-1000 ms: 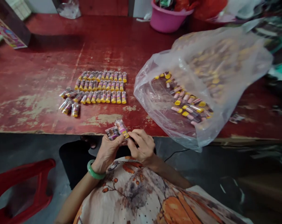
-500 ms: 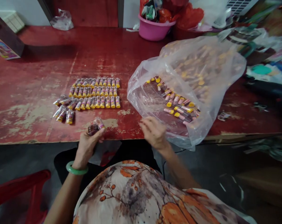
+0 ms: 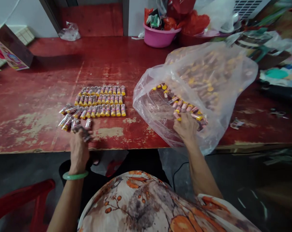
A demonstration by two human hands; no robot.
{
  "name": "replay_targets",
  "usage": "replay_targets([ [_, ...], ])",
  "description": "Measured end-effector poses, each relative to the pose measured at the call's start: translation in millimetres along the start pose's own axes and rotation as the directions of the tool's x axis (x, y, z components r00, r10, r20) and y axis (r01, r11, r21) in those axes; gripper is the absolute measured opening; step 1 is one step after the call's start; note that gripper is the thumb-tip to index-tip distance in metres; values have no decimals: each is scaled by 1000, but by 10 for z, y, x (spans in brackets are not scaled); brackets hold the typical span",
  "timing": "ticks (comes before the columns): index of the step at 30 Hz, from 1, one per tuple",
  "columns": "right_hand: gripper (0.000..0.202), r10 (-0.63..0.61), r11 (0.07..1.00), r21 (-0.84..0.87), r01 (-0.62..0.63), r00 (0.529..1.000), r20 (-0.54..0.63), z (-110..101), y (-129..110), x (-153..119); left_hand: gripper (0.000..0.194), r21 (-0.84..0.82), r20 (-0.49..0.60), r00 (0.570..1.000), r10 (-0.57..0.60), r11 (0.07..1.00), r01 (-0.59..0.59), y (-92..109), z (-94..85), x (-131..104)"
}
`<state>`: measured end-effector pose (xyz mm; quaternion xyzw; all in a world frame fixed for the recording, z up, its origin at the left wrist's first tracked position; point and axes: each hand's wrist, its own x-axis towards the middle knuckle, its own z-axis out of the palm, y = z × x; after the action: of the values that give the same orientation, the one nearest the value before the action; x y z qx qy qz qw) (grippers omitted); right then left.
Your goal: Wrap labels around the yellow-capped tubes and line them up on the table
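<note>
My left hand (image 3: 78, 146), with a green bangle at its wrist, is closed on a few small clear tubes (image 3: 84, 131) near the table's front edge; they are blurred. Just beyond it lie loose tubes (image 3: 67, 121) with yellow ends and pinkish labels. Three neat rows of the same tubes (image 3: 102, 100) lie behind and to the right. On the right, a large clear plastic bag (image 3: 150, 77) rests on its side, full of such tubes. My right hand (image 3: 188, 127) is inside its mouth, fingers curled at the pile, pinching a yellow-capped tube (image 3: 176, 115); the fingertips are partly hidden.
A pink basin (image 3: 159, 37) with red bags and other items stands at the back. A box (image 3: 15, 48) is at the far left, a crumpled plastic bag (image 3: 69, 32) by the wall. Clutter (image 3: 276, 75) covers the right side. A red stool (image 3: 36, 190) stands lower left.
My right hand has moved right and forward into the bag, onto the tubes. My left hand has shifted left with its tubes to the loose ones. The view has tilted slightly upward.
</note>
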<state>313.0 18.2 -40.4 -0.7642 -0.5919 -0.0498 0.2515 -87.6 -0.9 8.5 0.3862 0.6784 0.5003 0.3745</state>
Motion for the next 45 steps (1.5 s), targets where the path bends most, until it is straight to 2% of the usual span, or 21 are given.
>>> replay_targets([
  [1, 23, 45, 978, 207, -36, 998, -40, 4, -69, -45, 39, -86, 76, 996, -46, 995, 53, -6, 78, -97],
  [2, 23, 92, 892, 448, -64, 995, -39, 3, -167, -106, 38, -204, 177, 978, -108, 968, 144, -12, 164, -189],
  [3, 23, 120, 728, 680, -90, 993, 4, -5, -292, -181, 38, -298, 284, 944, -166, 921, 252, -15, 255, -273],
  [4, 21, 105, 500, 856, -131, 990, 90, -15, -441, -268, 38, -343, 367, 905, -214, 874, 345, -15, 347, -349],
  [6, 17, -49, 86, 954, -287, 955, 292, -26, -779, -452, 35, -371, 459, 851, -256, 815, 445, -1, 512, -470],
  [7, 16, -132, -62, 930, -362, 927, 352, -21, -947, -535, 33, -380, 480, 839, -257, 801, 463, 10, 578, -513],
  [8, 18, -176, -168, 891, -422, 902, 394, -12, -1103, -606, 32, -390, 491, 834, -253, 792, 470, 23, 631, -544],
  [9, 18, -214, -226, 843, -489, 869, 447, -1, -1238, -664, 32, -398, 493, 834, -248, 788, 470, 36, 669, -567],
  [11, 17, -232, -230, 778, -584, 810, 539, 9, -1436, -749, 34, -407, 486, 839, -244, 787, 464, 57, 708, -594],
  [12, 18, -215, -190, 773, -605, 794, 569, 3, -1501, -781, 34, -411, 476, 845, -242, 789, 457, 61, 713, -606],
  [14, 21, -141, -63, 798, -600, 797, 588, -33, -1586, -837, 34, -431, 448, 860, -245, 783, 448, 51, 711, -632],
  [16, 24, -95, 56, 808, -587, 802, 590, -84, -1643, -888, 34, -452, 456, 853, -252, 761, 466, 19, 706, -668],
  [19, 21, -117, 138, 793, -593, 785, 608, -133, -1703, -951, 34, -461, 511, 822, -251, 727, 509, -39, 697, -719],
  [23, 11, -68, 171, 792, -587, 795, 603, -71, -1717, -968, 33, -412, 521, 804, -286, 741, 531, -61, 665, -728],
  [26, 7, -68, 210, 798, -565, 806, 589, -13, -1693, -926, 32, -397, 558, 790, -254, 754, 523, -37, 635, -711],
  [30, 8, -88, 250, 802, -543, 812, 577, -61, -1665, -898, 26, -405, 572, 787, -229, 756, 514, -20, 619, -713],
  [33, 19, -92, 246, 797, -552, 805, 586, -99, -1649, -917, 28, -445, 541, 812, -219, 745, 497, -60, 627, -717],
  [36, 30, -78, 220, 780, -586, 786, 613, -70, -1633, -968, 33, -481, 501, 823, -269, 704, 523, -114, 638, -722],
  [38, 28, -65, 201, 771, -604, 777, 626, -30, -1624, -1001, 33, -474, 481, 824, -300, 702, 531, -132, 640, -734],
  [41, 25, -41, 184, 772, -608, 780, 624, 12, -1618, -994, 34, -441, 509, 808, -297, 716, 541, -107, 625, -749],
  [45, 20, -47, 219, 780, -586, 792, 608, -39, -1638, -895, 42, -376, 545, 791, -279, 762, 528, 5, 585, -741],
])
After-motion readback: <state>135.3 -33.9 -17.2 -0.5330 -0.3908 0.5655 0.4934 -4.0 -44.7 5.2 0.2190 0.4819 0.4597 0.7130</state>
